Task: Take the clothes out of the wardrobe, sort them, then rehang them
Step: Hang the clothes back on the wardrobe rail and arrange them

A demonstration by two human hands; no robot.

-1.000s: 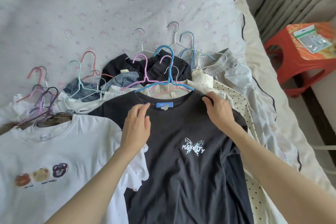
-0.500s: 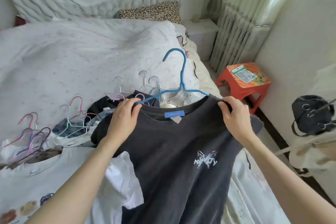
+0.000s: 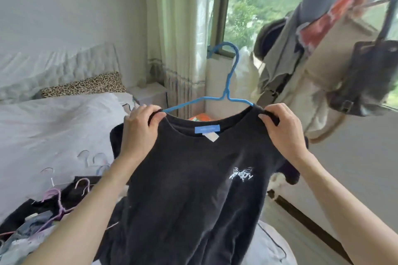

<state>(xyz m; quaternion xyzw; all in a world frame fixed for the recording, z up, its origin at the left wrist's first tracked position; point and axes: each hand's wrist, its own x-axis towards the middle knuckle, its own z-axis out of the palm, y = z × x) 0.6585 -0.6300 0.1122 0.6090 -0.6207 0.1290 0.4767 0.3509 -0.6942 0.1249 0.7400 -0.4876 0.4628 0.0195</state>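
Note:
A dark grey T-shirt point(image 3: 193, 189) with a white butterfly print hangs on a blue hanger point(image 3: 228, 84), held up in the air in front of me. My left hand point(image 3: 140, 129) grips the shirt's left shoulder over the hanger arm. My right hand point(image 3: 282, 127) grips the right shoulder the same way. The hanger's hook points up and left, free of any rail. More clothes on pastel hangers point(image 3: 56, 202) lie in a pile on the bed at lower left.
A white bed point(image 3: 53, 127) with a leopard-print pillow point(image 3: 84, 85) fills the left. Curtains point(image 3: 178, 34) and a window stand behind. At right, garments and a dark bag point(image 3: 370, 77) hang from a rail. An orange stool top point(image 3: 200, 117) peeks behind the shirt collar.
Both hands have lifted the dark T-shirt on its hanger off the bed pile and raised it toward the window and the hanging clothes at right. My view has tilted up.

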